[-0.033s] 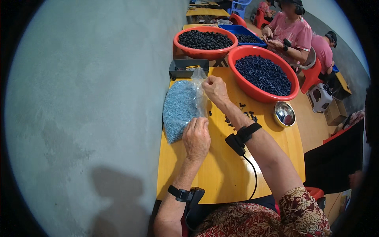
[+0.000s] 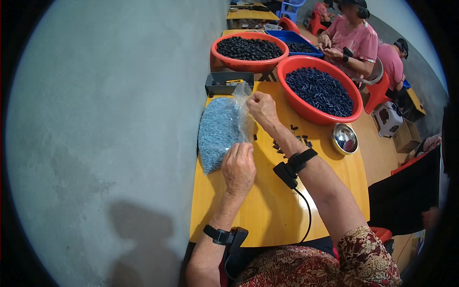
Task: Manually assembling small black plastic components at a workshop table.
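Along the table's point(image 2: 267, 215) left edge lies a clear bag of pale blue parts point(image 2: 217, 134). Right hand point(image 2: 262, 109) pinches its open top corner; left hand point(image 2: 239, 165) clamps the near edge. Likely step: opening the bag. Next needs a steady two-handed spread, no spilling.

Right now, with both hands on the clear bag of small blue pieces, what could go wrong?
1. The right hand pinches the top of the clear bag while the left hand holds its lower edge; if the thin plastic slips or tears, the blue pieces may spill over the yellow table.
2. Loose dark pieces lie beside the right forearm; a sweep could knock them off.
3. The steel bowl sits near the table edge.
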`<control>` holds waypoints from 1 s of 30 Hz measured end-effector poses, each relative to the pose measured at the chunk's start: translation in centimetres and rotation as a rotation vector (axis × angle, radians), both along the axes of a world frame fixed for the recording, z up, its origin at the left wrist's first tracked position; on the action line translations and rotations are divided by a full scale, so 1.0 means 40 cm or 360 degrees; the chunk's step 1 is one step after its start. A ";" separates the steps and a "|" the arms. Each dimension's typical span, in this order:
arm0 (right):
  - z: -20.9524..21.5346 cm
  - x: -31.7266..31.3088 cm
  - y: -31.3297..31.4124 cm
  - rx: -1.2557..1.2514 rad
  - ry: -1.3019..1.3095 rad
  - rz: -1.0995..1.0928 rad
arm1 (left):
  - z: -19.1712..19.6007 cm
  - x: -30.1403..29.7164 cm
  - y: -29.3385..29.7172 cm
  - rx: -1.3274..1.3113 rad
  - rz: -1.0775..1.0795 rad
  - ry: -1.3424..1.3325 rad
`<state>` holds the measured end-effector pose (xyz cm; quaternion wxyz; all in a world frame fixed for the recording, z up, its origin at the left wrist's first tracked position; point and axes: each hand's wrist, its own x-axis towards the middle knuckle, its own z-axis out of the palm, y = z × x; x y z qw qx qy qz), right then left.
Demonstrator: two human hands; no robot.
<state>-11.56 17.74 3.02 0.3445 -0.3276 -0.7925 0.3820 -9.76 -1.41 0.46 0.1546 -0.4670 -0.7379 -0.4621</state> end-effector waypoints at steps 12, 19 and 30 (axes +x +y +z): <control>-0.050 0.036 0.012 -0.0285 0.0257 -0.0035 | 0.072 -0.059 0.025 0.0080 0.0120 -0.0142; -0.035 0.045 -0.027 -0.0270 0.0274 0.0070 | 0.045 -0.167 0.095 -0.0464 -0.0006 0.0262; -0.020 0.075 -0.020 -0.0284 0.0282 0.0143 | 0.039 -0.195 0.095 -0.0795 0.0172 0.0251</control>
